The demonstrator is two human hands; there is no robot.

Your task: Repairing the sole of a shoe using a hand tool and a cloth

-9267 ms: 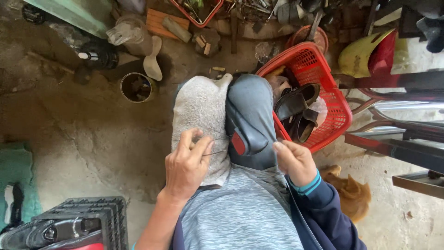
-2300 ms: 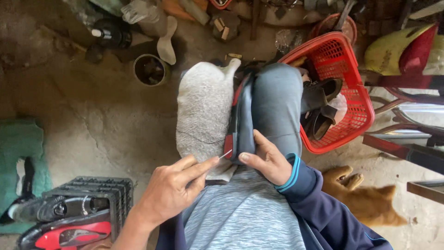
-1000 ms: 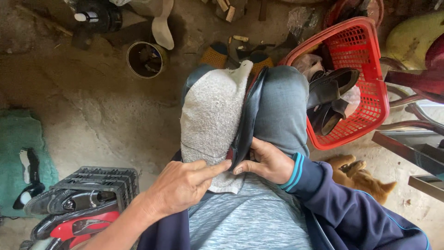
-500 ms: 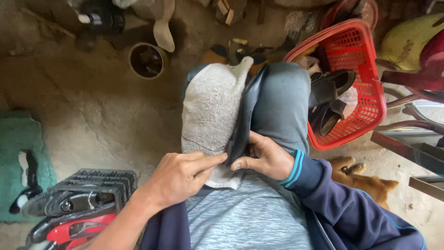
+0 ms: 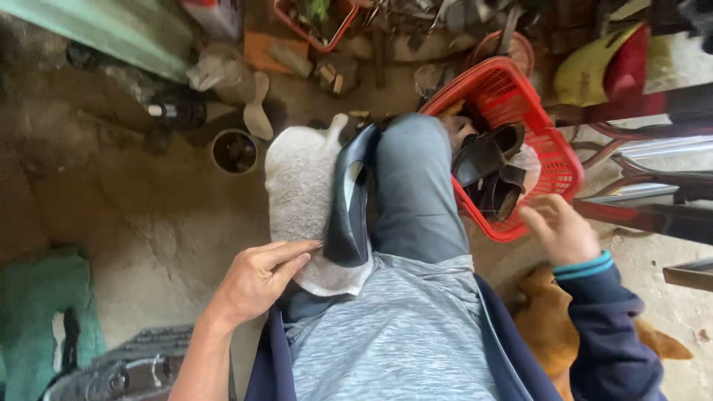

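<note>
Bare concrete floor (image 5: 141,215) spreads under a seated person's knees. Nearest, the left hand (image 5: 256,278) lies flat, fingers loosely extended, fingertips touching the heel end of a dark pump shoe (image 5: 349,204) resting on a grey cloth (image 5: 301,193) over the left thigh; the shoe's long axis runs away from the body. The right hand (image 5: 561,230) hovers empty, fingers half curled, beside the red basket (image 5: 549,160) of dark shoes. Basket contents are hard to make out.

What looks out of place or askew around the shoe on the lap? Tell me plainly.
The dark shoe lies on its side, wedged between the knees against a grey cloth, steadied only by the left hand. The right hand is off it, at the red basket of sandals. Nothing is visibly damaged.
</note>
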